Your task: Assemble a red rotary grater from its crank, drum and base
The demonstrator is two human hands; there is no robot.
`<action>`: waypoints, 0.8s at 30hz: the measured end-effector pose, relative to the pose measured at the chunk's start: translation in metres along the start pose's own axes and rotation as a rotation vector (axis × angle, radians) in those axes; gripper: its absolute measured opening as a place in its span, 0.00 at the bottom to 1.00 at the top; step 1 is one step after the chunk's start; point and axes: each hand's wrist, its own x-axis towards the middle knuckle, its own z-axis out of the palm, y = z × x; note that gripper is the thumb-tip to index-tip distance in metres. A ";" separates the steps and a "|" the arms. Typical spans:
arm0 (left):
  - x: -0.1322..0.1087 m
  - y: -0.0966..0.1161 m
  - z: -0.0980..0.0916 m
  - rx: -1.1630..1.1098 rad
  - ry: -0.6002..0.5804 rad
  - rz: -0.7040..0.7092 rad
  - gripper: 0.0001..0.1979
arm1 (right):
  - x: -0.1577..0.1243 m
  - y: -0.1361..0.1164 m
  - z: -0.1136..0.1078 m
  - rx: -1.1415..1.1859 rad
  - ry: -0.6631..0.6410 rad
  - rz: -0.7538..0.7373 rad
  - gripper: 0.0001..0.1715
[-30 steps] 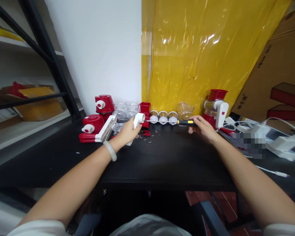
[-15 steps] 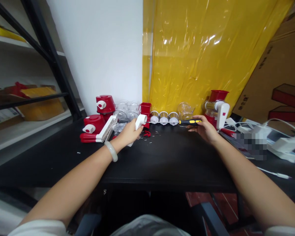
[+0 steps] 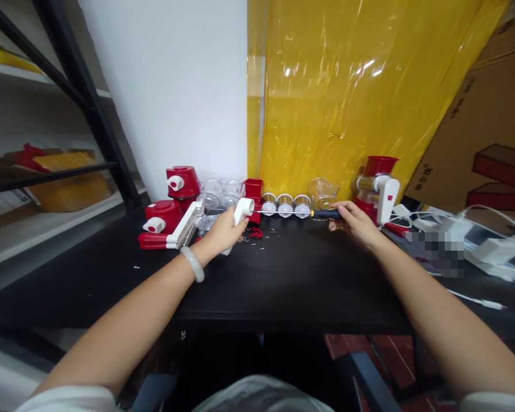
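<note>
A white plastic part (image 3: pixel 244 209) with a round end is gripped in my left hand (image 3: pixel 224 232), raised over the black table. My right hand (image 3: pixel 357 224) is closed around the black and yellow handle of a screwdriver (image 3: pixel 326 213). The shaft runs level to the left, its tip at the round end of the white part; whether the tip is inside cannot be made out. Behind the shaft stand three metal grater drums (image 3: pixel 285 205) in a row. Small screws (image 3: pixel 253 241) and a red piece (image 3: pixel 256 233) lie below my left hand.
On the left are red housings (image 3: pixel 163 214) and a white arm with red handle (image 3: pixel 182 229), with clear plastic parts (image 3: pixel 212 200) behind. An assembled red and white grater (image 3: pixel 380 191) stands at the right, beside white cables and chargers (image 3: pixel 498 250). A black table (image 3: pixel 300 280) spans the front.
The fingers of my right hand have shifted on the screwdriver handle and now cover its rear end. My left hand still holds the white part in nearly the same place.
</note>
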 end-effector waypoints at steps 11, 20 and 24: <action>-0.001 0.002 0.001 0.033 -0.009 0.008 0.09 | 0.001 0.002 -0.001 -0.060 0.013 0.031 0.30; 0.009 -0.002 0.000 -0.023 -0.020 -0.084 0.08 | 0.005 -0.003 0.004 0.291 -0.034 0.238 0.23; 0.029 0.013 -0.007 -0.060 -0.069 -0.171 0.06 | 0.032 -0.016 0.012 0.265 0.078 0.206 0.16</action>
